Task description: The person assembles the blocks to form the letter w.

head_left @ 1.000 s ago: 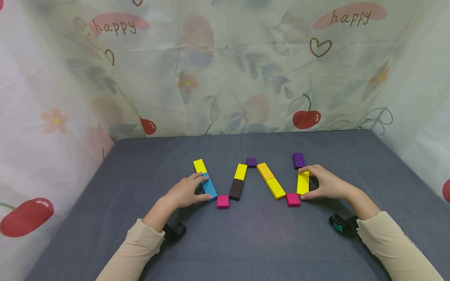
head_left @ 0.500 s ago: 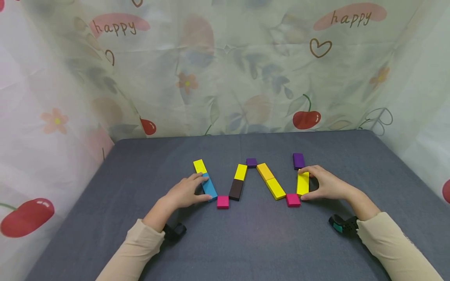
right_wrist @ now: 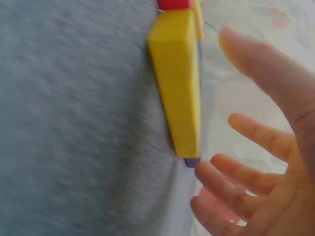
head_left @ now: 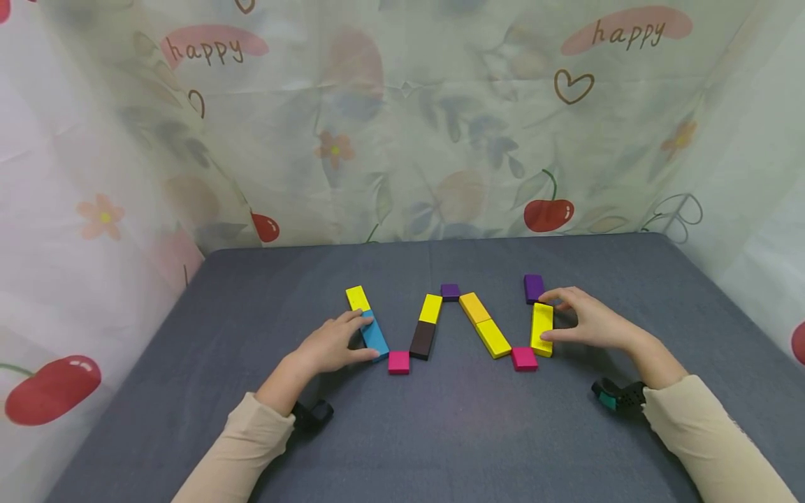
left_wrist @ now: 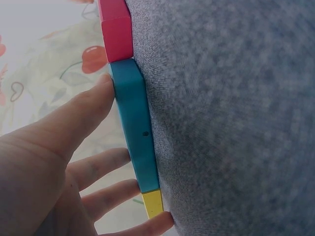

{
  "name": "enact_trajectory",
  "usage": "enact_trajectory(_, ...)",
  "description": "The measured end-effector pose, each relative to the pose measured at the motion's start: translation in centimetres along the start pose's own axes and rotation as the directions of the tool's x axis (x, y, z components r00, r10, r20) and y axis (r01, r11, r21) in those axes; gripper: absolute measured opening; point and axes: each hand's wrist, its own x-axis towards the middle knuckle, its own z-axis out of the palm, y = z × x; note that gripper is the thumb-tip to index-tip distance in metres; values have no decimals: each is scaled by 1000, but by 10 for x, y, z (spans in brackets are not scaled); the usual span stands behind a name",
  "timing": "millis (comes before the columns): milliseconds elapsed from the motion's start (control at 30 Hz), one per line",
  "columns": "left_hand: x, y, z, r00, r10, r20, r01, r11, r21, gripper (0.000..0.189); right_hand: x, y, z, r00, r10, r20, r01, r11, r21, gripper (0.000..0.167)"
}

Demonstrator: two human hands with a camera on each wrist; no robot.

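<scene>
Coloured wooden blocks lie end to end in a zigzag on the table. My left hand (head_left: pixel 330 344) rests along the blue block (head_left: pixel 374 335), thumb near its front end and fingertips at its side in the left wrist view. Beyond it is a yellow block (head_left: pixel 356 298), with a pink block (head_left: pixel 399 362) at its near end. My right hand (head_left: pixel 591 320) hovers beside the yellow block (head_left: pixel 542 330) on the right, its fingers spread and apart from it in the right wrist view. A purple block (head_left: pixel 534 288) stands just past that block's far end.
Mid-row are a yellow block (head_left: pixel 430 307), a dark brown block (head_left: pixel 423 339), a small purple block (head_left: pixel 450 291), an orange block (head_left: pixel 474 306), another yellow block (head_left: pixel 493 337) and a pink block (head_left: pixel 525 359). A patterned curtain (head_left: pixel 402 140) hangs behind the grey table (head_left: pixel 415 433).
My right hand has let go of the right yellow block and shifted slightly up and to the right. The left hand has stayed in place.
</scene>
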Motion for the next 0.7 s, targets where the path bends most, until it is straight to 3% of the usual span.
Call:
enact_trajectory(267,-1,0,0,1000,0,1,0,1000,2,69,17,6,-16,998,-6,-68,5,1000,-10,52)
enact_trajectory(700,0,1,0,1000,-3,3,3,1000,4,69,58,15,-13,996,92,9,-92,995,-29,62)
